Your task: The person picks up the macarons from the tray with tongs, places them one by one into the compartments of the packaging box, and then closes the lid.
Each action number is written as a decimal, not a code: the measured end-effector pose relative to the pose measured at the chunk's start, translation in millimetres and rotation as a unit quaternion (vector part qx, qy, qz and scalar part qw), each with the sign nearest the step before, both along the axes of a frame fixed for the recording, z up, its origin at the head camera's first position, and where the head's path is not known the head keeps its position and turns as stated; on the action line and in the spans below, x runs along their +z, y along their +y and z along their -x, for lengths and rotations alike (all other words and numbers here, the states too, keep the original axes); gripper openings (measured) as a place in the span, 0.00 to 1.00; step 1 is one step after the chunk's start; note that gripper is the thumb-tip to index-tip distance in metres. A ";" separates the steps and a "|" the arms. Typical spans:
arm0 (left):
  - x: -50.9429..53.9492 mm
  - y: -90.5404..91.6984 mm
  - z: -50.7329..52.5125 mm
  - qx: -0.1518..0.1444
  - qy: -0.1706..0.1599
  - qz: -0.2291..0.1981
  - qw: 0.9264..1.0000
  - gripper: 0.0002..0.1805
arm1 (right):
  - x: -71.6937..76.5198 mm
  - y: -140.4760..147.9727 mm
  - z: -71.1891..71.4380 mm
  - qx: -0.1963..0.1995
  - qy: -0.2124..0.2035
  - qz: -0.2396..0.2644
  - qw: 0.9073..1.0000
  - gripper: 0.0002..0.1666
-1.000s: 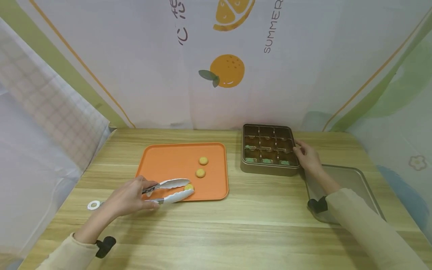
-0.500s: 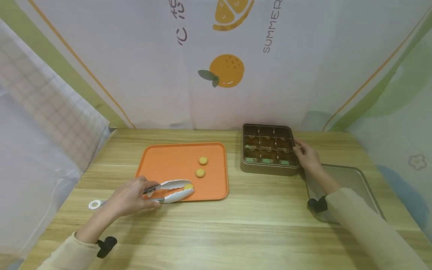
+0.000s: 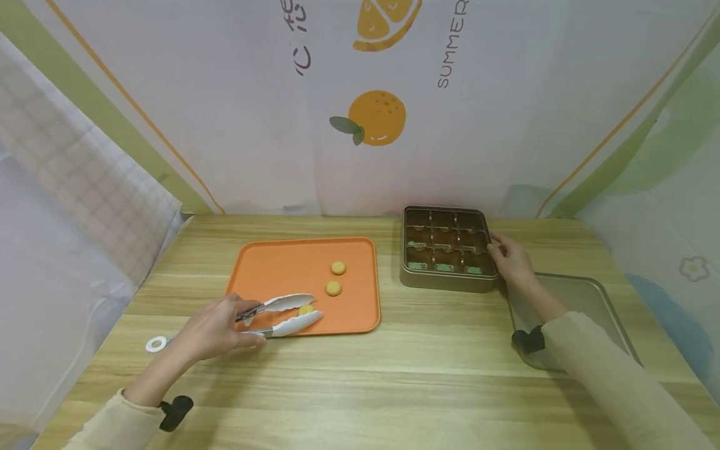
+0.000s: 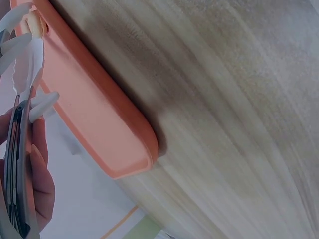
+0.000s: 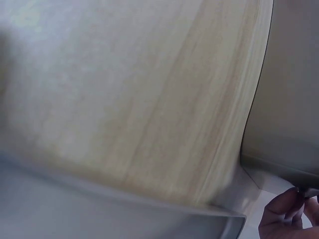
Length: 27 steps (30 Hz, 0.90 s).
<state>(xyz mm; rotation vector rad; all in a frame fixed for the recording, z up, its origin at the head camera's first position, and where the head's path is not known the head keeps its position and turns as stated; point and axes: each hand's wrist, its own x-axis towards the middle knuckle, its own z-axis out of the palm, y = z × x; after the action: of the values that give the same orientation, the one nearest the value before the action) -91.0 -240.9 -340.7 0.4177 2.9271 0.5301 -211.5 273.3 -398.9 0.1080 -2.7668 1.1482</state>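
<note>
My left hand [image 3: 210,328] grips a pair of tongs [image 3: 292,322] with white scalloped heads, low over the near edge of an orange tray [image 3: 281,262]. Between the tong heads lies a small round yellow cookie [image 3: 305,310]; whether both heads touch it I cannot tell. Two more such cookies [image 3: 334,288] rest on the tray, farther back. In the left wrist view the tongs [image 4: 22,119] run up to a cookie [image 4: 35,24]. At the right, my right hand [image 3: 512,261] pinches the rim of a brown square tin [image 3: 450,282] divided into several compartments.
A flat grey-brown metal lid or tray [image 3: 579,300] lies under the right forearm, close to the tin. Wooden tabletop [image 3: 388,387] stretches in front. A printed fabric curtain [image 3: 270,144] hangs behind the table.
The cookie between the tong heads has shifted slightly left, deeper between them, and the tong tips sit a little higher in view. The right hand and the tin have stayed put.
</note>
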 end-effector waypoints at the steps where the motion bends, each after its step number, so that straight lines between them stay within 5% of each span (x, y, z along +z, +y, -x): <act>1: 0.5 -0.6 -0.2 0.000 0.000 0.000 1.000 0.36 | -0.1 0.0 0.1 -0.001 -0.001 0.000 1.000 0.26; 11: 6.9 -4.6 0.6 -0.008 -0.013 0.025 1.000 0.38 | 0.2 -0.4 0.0 -0.001 -0.009 -0.002 1.000 0.26; 27: 12.0 -1.7 -2.1 -0.011 0.026 0.043 0.999 0.32 | 0.8 -0.7 -0.7 -0.002 -0.018 0.003 1.000 0.27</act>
<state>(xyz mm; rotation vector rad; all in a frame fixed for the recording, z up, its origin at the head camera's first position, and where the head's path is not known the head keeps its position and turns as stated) -89.0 -242.6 -328.7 0.4600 2.9777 0.3935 -210.8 272.6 -398.2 0.0834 -2.7935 1.1683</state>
